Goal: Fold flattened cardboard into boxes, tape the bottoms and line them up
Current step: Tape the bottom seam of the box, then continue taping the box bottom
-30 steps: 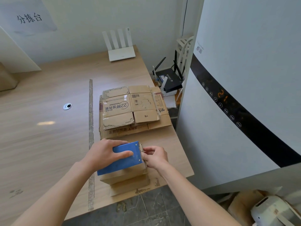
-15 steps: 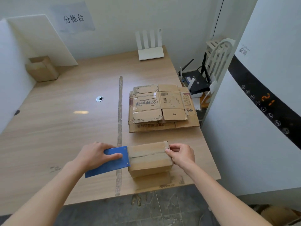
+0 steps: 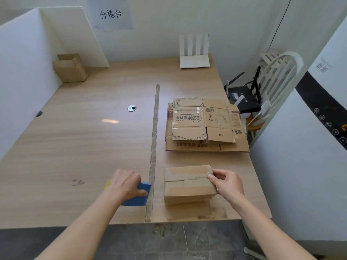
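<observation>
Left hand (image 3: 125, 183) gripping blue tool (image 3: 138, 198), right hand (image 3: 227, 183) pinching box (image 3: 187, 185) edge

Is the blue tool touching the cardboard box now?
No. The blue tool lies under the left hand, left of the table's seam strip, apart from the box.

A single wide-angle view comes from the person's head, looking forward and steeply down over the near edge of the wooden counter (image 3: 84, 147). It sits close above the left hand (image 3: 125, 184) and right hand (image 3: 228, 183), whose forearms enter from the bottom corners. It faces the back wall, where a paper sign (image 3: 110, 15) hangs, and takes in the whole counter, a strip of floor (image 3: 169, 241) below and a white appliance (image 3: 309, 156) at the right. Straight edges bow near the borders.
</observation>
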`<control>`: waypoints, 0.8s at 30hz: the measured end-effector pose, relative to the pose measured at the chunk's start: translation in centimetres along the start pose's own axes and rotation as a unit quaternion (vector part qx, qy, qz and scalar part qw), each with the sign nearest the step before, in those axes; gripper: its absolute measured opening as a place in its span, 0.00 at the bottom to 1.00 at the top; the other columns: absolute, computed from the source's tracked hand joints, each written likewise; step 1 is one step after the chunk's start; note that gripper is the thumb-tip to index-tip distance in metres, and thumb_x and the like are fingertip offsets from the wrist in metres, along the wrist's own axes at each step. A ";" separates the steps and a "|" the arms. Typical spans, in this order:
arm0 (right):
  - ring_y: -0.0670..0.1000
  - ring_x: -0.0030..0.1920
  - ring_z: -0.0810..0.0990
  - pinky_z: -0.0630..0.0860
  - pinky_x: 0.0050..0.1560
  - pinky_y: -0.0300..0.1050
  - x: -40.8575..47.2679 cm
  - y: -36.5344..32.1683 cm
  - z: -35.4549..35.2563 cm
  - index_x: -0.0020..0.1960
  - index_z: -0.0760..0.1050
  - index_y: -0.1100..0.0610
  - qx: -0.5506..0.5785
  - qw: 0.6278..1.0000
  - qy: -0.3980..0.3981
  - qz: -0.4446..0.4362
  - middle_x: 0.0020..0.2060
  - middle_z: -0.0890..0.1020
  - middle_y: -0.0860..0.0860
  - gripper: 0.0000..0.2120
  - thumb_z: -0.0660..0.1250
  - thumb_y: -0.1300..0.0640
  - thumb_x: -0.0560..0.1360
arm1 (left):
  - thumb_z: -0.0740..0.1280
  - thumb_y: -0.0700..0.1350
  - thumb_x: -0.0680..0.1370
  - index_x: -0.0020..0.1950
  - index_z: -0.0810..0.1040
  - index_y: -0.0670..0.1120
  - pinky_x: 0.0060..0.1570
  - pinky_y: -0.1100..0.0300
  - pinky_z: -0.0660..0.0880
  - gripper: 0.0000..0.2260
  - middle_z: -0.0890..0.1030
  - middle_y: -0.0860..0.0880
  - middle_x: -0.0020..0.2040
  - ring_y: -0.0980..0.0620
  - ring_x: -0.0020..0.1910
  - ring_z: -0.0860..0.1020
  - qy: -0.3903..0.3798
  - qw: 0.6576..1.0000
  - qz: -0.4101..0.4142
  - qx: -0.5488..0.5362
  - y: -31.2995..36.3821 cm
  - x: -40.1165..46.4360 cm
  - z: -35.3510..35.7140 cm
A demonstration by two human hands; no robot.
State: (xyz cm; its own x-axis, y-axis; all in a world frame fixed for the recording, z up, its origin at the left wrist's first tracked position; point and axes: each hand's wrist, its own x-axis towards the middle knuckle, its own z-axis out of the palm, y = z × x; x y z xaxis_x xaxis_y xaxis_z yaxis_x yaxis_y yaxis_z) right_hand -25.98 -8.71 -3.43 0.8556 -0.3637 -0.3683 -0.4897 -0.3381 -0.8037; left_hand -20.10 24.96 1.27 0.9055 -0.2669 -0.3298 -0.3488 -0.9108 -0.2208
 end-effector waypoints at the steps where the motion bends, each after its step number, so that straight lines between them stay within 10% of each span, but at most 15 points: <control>1: 0.45 0.52 0.83 0.84 0.56 0.54 0.1 0.1 -0.2 0.62 0.84 0.50 0.001 1.000 -0.003 -0.001 0.46 0.84 0.39 0.16 0.77 0.51 0.75 | 0.54 0.73 0.72 0.47 0.81 0.52 0.34 0.58 0.72 0.28 0.80 0.53 0.37 0.52 0.36 0.79 0.013 0.999 -0.030 -0.030 -0.1 -0.4 1.1; 7: 0.48 0.57 0.82 0.84 0.55 0.58 -0.2 0.1 0.1 0.69 0.77 0.43 0.004 0.999 -0.020 -0.031 0.52 0.83 0.38 0.23 0.76 0.47 0.75 | 0.59 0.62 0.81 0.73 0.71 0.53 0.36 0.56 0.66 0.24 0.84 0.51 0.42 0.47 0.38 0.81 0.183 0.970 -0.113 -0.113 1.4 -1.3 5.8; 12: 0.47 0.58 0.79 0.79 0.59 0.49 -0.8 -0.4 0.3 0.72 0.74 0.41 -0.060 0.995 -0.007 -0.082 0.57 0.81 0.40 0.22 0.71 0.48 0.79 | 0.56 0.52 0.84 0.83 0.47 0.51 0.49 0.52 0.71 0.29 0.77 0.47 0.56 0.46 0.52 0.76 0.077 0.975 -0.158 -0.135 3.3 -0.5 8.3; 19: 0.51 0.64 0.80 0.78 0.65 0.56 -1.7 0.0 0.8 0.76 0.69 0.39 -0.097 0.989 0.011 -0.111 0.71 0.75 0.43 0.23 0.67 0.47 0.81 | 0.57 0.55 0.81 0.66 0.77 0.43 0.58 0.46 0.74 0.21 0.77 0.45 0.64 0.43 0.59 0.76 0.268 0.891 -0.154 -0.333 8.9 -2.9 3.3; 24: 0.49 0.66 0.79 0.78 0.64 0.51 -2.4 0.2 1.8 0.77 0.68 0.40 -0.135 0.984 0.028 -0.112 0.73 0.75 0.42 0.23 0.64 0.44 0.83 | 0.55 0.59 0.84 0.80 0.60 0.47 0.70 0.50 0.66 0.28 0.67 0.48 0.77 0.48 0.75 0.67 0.132 0.837 -0.196 -0.494 14.3 -3.3 2.0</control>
State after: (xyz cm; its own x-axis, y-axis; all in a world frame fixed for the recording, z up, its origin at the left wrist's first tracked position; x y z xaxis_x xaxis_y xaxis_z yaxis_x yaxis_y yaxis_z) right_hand -27.81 -6.40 -3.56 0.9402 -0.2980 -0.1648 -0.3237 -0.6312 -0.7048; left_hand -28.52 13.44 -2.66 0.9711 0.1709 -0.1664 0.2383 -0.7265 0.6445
